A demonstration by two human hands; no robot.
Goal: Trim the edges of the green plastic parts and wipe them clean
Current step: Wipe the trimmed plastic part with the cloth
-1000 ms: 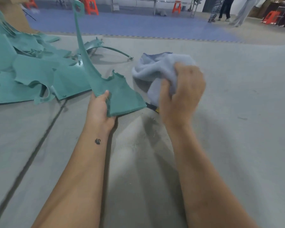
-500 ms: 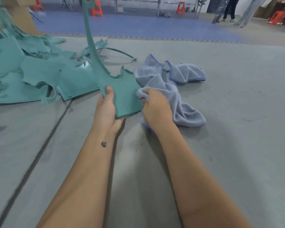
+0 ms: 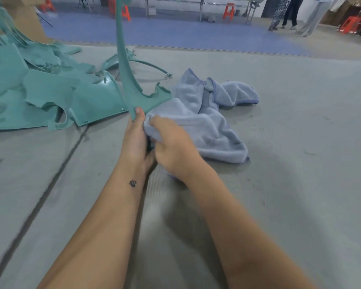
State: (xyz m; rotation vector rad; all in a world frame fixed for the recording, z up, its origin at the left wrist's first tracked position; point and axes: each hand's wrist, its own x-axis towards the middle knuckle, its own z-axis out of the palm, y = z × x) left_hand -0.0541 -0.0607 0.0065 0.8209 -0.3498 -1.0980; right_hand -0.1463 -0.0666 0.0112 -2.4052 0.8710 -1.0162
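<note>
The left grip [image 3: 137,130] holds a green part [image 3: 133,94] upright at 12 o'clock. The right grip [image 3: 171,140] rubs it with the blue cloth [image 3: 206,122]. Many parts [image 3: 40,94] wait at 10 o'clock.

orange stools [image 3: 228,11] far back | blue floor mat [image 3: 175,34] | cardboard box [image 3: 27,19], possibly | people standing [image 3: 290,13]
</note>
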